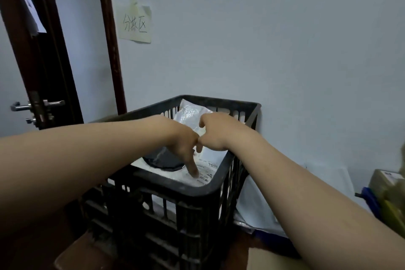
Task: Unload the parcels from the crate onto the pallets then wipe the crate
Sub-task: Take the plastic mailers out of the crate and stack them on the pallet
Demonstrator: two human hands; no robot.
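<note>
— Where is the crate?

— The crate (175, 186) is black and slatted. It stands in the middle of the scene, close to the far wall, with a door (50, 68) to the left.

— What is in it?

— Three parcels show. A crinkled parcel (188, 114) in white plastic leans at the far side. A dark parcel (166, 160) lies left of middle. A labelled parcel (213, 158), white, lies flat along the near and right sides, partly under the dark one.

— And the person's hands?

— Both arms reach in over the near rim. The left hand (184, 144) points one straight finger down, its tip touching the labelled parcel near the crate's near right corner; its other fingers are hidden behind the back of the hand. The right hand (215, 136) hangs just right of it, knuckles touching the left hand, fingers curled above the crinkled parcel's near edge. Whether it pinches that parcel cannot be told.

— Anything around the crate?

— A paper sign (134, 24) with handwriting is taped to the wall above and to the left. Right of the crate a white bag (256, 208) lies low down, and at the far right edge sits a box (388, 180), blurred.
</note>
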